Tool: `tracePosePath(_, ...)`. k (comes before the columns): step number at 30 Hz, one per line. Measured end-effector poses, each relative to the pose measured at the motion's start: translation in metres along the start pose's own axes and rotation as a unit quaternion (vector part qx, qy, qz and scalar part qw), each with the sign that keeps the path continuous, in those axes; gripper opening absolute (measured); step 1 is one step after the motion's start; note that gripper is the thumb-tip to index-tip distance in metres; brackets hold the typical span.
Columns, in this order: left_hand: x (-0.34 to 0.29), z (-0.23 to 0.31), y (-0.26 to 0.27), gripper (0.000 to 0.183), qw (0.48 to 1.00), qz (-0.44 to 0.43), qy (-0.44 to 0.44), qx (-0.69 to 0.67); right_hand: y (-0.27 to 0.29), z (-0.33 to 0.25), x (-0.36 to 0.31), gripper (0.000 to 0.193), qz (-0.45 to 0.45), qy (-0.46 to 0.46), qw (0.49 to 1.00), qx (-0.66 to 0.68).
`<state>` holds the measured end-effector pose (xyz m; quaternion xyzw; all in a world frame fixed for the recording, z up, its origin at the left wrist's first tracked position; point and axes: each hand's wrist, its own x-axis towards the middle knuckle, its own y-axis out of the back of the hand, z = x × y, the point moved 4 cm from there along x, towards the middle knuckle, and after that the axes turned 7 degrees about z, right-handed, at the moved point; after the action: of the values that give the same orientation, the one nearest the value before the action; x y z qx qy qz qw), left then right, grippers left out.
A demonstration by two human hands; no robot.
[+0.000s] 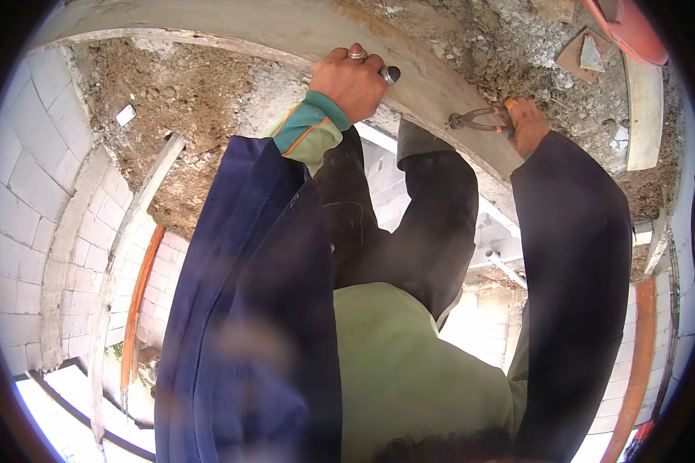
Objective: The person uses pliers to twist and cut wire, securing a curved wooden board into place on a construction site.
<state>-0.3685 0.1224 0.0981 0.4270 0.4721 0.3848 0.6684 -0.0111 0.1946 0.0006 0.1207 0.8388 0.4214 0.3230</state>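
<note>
My left hand (351, 85) is closed in a fist over a long wooden board (440, 77). Out of the fist pokes the dark, round, pale-rimmed end of a rod-like tool (391, 75); the rest of it is hidden, so its kind does not show. Farther right, my right hand (527, 127) is wrapped round the orange-covered handles of rusty pincers (475, 120). Their jaws point left across the board's face, and whether they touch it is unclear. My dark trousered legs are below the board, between my two blue-sleeved arms.
Rough brown soil (177, 100) with debris lies on both sides of the board. At the far right are a broken tile piece (585, 55), a red container-like object (633, 31) and a short plank (644, 116). Pale block walls (35, 154) and orange posts (140, 309) flank me.
</note>
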Motion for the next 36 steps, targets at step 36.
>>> tracePosePath(36,0.009,0.003,0.011,0.022,0.999,0.007,-0.031,-0.042,0.129,-0.035,0.112,0.035,-0.050,0.330,0.939,-0.087)
